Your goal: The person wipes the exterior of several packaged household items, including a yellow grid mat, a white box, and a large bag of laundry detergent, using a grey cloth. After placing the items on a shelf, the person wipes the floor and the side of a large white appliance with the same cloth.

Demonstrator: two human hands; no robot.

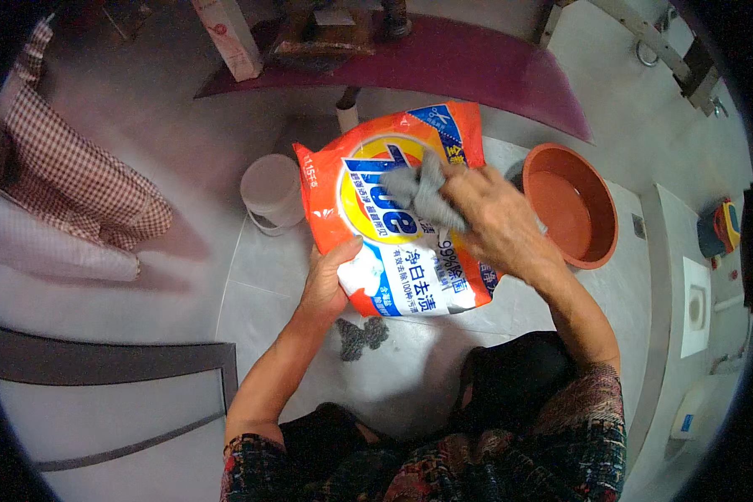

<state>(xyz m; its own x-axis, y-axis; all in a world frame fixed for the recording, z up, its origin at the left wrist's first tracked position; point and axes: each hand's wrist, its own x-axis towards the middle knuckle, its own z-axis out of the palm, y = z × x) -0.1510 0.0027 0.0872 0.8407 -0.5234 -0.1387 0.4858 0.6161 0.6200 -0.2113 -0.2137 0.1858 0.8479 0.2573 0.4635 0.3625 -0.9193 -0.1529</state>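
Observation:
In front of me a large orange-and-white bag of laundry detergent (335, 180) is held up and tilted, its printed front toward me. My left hand (326, 280) grips its lower left edge, thumb on the front and the other fingers hidden behind. A crumpled grey cloth (427, 188) is bunched in my right hand (502, 217) and lies against the upper right of the bag's front. The right fingers are curled over the cloth and slightly blurred.
An orange-brown basin (608, 209) stands on the tiled floor to the right. Behind the bag's left side is a whitish bucket (272, 188). A maroon shelf (494, 75) spans the far side, bearing a tall carton (230, 42). Checked fabric (84, 176) hangs at left.

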